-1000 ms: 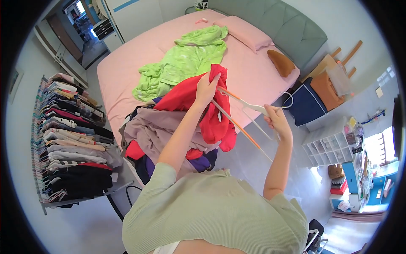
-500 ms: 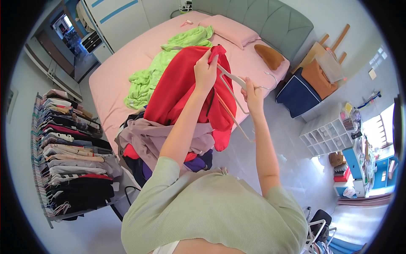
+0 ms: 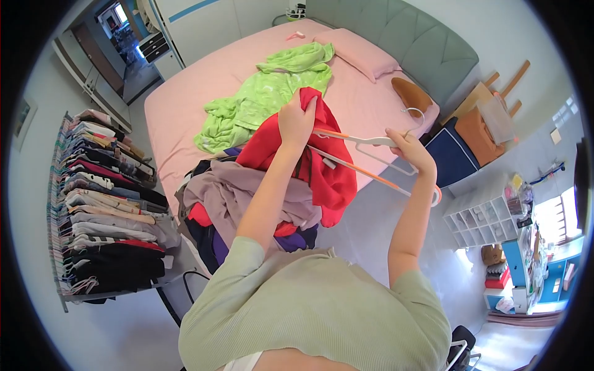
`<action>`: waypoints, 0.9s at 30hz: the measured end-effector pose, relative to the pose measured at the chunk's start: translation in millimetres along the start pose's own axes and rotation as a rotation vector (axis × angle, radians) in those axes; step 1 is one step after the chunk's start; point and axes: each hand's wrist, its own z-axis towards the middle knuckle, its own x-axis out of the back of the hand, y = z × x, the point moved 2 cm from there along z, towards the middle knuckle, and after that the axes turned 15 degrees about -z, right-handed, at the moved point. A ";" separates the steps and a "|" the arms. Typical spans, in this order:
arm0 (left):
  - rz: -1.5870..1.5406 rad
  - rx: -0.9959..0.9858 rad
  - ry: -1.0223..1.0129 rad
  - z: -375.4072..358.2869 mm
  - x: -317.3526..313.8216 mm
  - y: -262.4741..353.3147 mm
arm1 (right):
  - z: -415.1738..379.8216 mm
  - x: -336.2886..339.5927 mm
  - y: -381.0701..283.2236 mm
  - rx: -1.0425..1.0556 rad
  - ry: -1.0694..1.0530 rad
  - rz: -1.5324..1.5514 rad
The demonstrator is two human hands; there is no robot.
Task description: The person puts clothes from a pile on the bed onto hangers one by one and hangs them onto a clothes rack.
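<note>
My left hand (image 3: 296,122) is closed on the upper part of a red garment (image 3: 337,185), which hangs over the bed's near edge. My right hand (image 3: 411,150) grips a white clothes hanger (image 3: 374,141) with orange strips near the base of its hook. The hanger lies tilted, its left end reaching into the red cloth by my left hand; that tip is hidden. Below my left forearm a mauve garment (image 3: 226,191) lies on a heap of dark, purple and red clothes. A light green blanket-like cloth (image 3: 247,105) is spread behind, on the bed.
The pink bed (image 3: 176,111) has a pillow (image 3: 359,52) and a brown cushion (image 3: 411,96) by the grey headboard (image 3: 396,31). A full clothes rack (image 3: 65,247) stands left. At right are a navy box (image 3: 451,154) and a white shelf unit (image 3: 482,213).
The hanger has turned flatter and shifted right with my right hand. My left hand has come down a little, and the red garment hangs lower and more bunched. The view has shifted slightly.
</note>
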 end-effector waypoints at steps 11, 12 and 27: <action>0.093 0.022 -0.046 6.8 15.9 -6.3 | -6.6 -4.6 -22.1 -0.072 0.145 -0.055; 0.126 0.104 -0.109 4.1 9.5 0.1 | 0.7 -15.2 -27.3 -0.053 0.228 -0.135; -0.092 -0.246 -0.565 -25.6 11.7 28.8 | 41.8 -109.8 -1.9 0.001 0.484 0.495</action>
